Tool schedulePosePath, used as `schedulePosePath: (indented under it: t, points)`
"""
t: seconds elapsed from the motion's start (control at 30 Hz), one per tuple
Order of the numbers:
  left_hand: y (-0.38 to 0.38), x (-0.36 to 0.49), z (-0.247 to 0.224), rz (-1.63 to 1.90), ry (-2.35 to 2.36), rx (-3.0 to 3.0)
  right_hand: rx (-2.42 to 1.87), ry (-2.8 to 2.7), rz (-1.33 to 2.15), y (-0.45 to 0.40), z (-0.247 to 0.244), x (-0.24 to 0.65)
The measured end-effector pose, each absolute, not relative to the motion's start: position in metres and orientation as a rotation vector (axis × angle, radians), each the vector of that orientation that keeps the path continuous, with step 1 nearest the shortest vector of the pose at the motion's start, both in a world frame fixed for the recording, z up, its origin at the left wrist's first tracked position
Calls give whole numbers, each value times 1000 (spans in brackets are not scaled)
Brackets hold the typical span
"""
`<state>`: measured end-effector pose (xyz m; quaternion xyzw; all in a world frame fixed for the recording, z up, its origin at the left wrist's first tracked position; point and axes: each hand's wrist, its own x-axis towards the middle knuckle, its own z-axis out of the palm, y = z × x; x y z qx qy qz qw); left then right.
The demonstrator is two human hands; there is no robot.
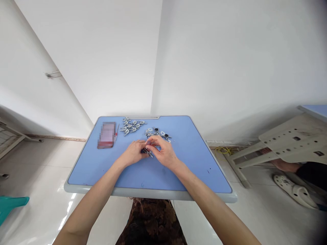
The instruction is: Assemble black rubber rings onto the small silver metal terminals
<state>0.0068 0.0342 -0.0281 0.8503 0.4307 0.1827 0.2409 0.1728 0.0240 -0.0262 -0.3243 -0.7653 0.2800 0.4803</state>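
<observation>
My left hand [135, 152] is closed around small dark and silver metal parts [149, 153] at the middle of the blue table [158, 173]. Just to its right, my right hand [162, 151] has its thumb and fingers pinched together over those same parts; whatever sits between its fingertips is too small to make out. Behind the right hand lies a loose pile of small metal and black pieces [166, 135]. Farther back and left is a group of several similar silver pieces [133, 126].
A phone [106, 135] with a blurred screen lies at the table's left, beside a thin red and clear tool [117, 132]. White walls stand behind. On the right are another desk [293, 139] and a person's foot in a pale clog [293, 190]. A green stool [12, 206] is at lower left.
</observation>
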Motion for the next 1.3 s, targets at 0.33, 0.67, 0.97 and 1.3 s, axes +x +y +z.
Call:
schedulePosePath:
  t: [0.33, 0.67, 0.97, 1.3]
  points:
    - [35, 8, -27, 500, 1190, 2284, -742, -1832, 804, 26, -24, 175]
    - [35, 8, -28, 512, 1189, 2305, -783, -1813, 696, 26, -23, 175]
    - [33, 9, -24, 493, 1208, 2302, -786, -1687, 765, 27, -18, 183]
    - [32, 8, -23, 519, 1203, 2296, -809, -1837, 670, 27, -17, 190]
